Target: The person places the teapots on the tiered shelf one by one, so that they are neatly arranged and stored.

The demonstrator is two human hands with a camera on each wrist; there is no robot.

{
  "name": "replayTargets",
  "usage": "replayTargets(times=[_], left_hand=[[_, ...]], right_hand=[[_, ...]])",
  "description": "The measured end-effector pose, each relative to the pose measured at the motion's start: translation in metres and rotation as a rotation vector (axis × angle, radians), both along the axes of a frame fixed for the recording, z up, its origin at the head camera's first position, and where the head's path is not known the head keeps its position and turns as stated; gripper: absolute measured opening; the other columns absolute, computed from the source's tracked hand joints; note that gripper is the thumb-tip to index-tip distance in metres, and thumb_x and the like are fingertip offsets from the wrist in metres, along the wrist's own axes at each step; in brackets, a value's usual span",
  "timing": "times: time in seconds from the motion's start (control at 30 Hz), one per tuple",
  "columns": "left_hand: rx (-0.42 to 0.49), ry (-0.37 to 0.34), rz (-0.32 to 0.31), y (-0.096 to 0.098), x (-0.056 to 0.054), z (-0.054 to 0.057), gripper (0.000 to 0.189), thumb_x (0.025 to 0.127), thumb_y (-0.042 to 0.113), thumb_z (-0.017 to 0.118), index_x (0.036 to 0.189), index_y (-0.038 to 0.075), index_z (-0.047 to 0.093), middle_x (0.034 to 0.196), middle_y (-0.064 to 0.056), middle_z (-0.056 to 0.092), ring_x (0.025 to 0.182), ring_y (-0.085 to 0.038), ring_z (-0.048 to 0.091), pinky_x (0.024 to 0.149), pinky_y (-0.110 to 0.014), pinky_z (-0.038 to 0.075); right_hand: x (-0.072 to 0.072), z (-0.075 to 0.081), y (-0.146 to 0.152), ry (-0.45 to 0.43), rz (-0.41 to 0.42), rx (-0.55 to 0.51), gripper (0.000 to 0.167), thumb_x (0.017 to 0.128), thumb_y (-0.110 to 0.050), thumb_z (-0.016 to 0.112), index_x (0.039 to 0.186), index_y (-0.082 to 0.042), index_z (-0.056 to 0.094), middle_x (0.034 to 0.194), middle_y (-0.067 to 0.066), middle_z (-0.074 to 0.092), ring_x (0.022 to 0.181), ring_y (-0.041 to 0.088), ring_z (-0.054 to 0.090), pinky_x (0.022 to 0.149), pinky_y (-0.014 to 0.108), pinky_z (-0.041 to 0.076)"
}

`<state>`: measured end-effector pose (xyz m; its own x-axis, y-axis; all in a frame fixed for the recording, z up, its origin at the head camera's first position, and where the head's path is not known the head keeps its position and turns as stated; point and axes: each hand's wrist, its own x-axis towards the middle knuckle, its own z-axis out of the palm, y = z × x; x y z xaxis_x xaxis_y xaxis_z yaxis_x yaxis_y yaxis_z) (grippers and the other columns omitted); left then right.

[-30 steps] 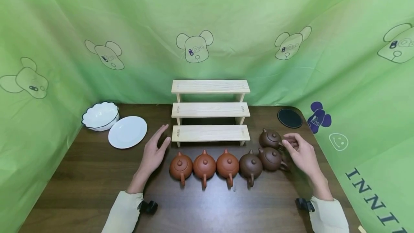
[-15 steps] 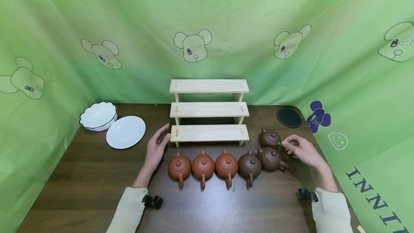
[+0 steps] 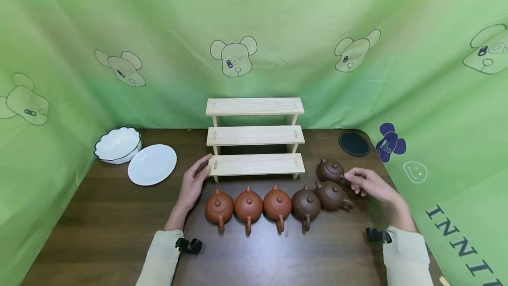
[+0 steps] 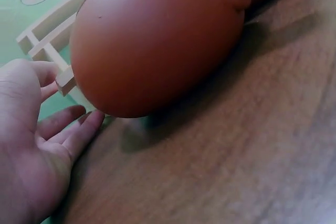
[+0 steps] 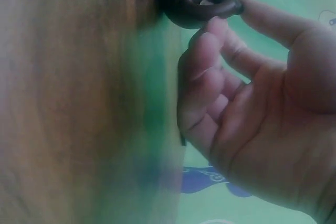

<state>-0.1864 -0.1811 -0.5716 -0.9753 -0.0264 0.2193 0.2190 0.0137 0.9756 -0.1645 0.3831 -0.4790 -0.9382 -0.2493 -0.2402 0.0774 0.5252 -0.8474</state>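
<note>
While the left hand (image 3: 192,184) has been brought against the wooden stand (image 3: 255,163), resting loosely at its 8 o'clock corner, the far dark teapot (image 3: 329,170), near the stand at 4 o'clock, is now pinched at its handle (image 5: 223,9) by the right hand (image 3: 369,183); over the last second, a hold seems to have been gained. Toward 4 o'clock on the green curtain (image 3: 254,12), INNI (image 3: 458,247) can be read, cut off; the small lettering on the bear prints (image 3: 237,60) cannot be made out.
</note>
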Motion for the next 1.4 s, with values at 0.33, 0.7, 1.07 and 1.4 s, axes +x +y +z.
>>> replayTargets(times=[0.33,0.7,1.07,1.4], left_hand=[[-0.110,-0.020,-0.024,-0.010,-0.011,-0.022,0.042,0.115,0.032,0.066,0.156,0.025,0.066,0.158,-0.002,0.065,0.146,-0.014,0.059,0.114,-0.019,0.049],[-0.171,0.077,0.027,0.008,0.008,0.014,0.041,0.116,0.029,0.062,0.154,0.013,0.067,0.150,-0.019,0.069,0.138,-0.017,0.066,0.105,-0.014,0.052],[-0.194,0.059,0.038,0.010,0.012,0.019,0.042,0.117,0.030,0.061,0.155,0.013,0.066,0.149,-0.021,0.069,0.135,-0.017,0.067,0.105,-0.013,0.051],[-0.196,0.007,0.041,0.012,0.017,0.028,0.040,0.117,0.021,0.059,0.156,0.009,0.064,0.152,-0.021,0.066,0.139,-0.024,0.065,0.107,-0.013,0.049]], right_hand=[[-0.003,-0.011,0.008,-0.067,0.045,-0.159,0.041,0.120,-0.020,0.051,0.114,0.015,0.071,0.073,-0.006,0.054,0.057,0.005,0.042,0.052,0.027,0.039],[0.000,-0.015,0.015,-0.167,0.099,-0.383,0.040,0.119,-0.010,0.049,0.108,-0.018,0.087,0.076,-0.013,0.059,0.057,0.006,0.030,0.054,0.042,0.009],[0.001,-0.019,0.011,-0.218,0.057,-0.595,0.046,0.118,-0.004,0.045,0.110,-0.014,0.089,0.079,-0.013,0.067,0.058,0.006,0.024,0.055,0.039,0.001],[0.003,-0.004,-0.001,-0.169,-0.051,-0.710,0.050,0.119,-0.004,0.042,0.106,-0.013,0.090,0.075,-0.011,0.070,0.055,0.008,0.022,0.057,0.037,0.002]])
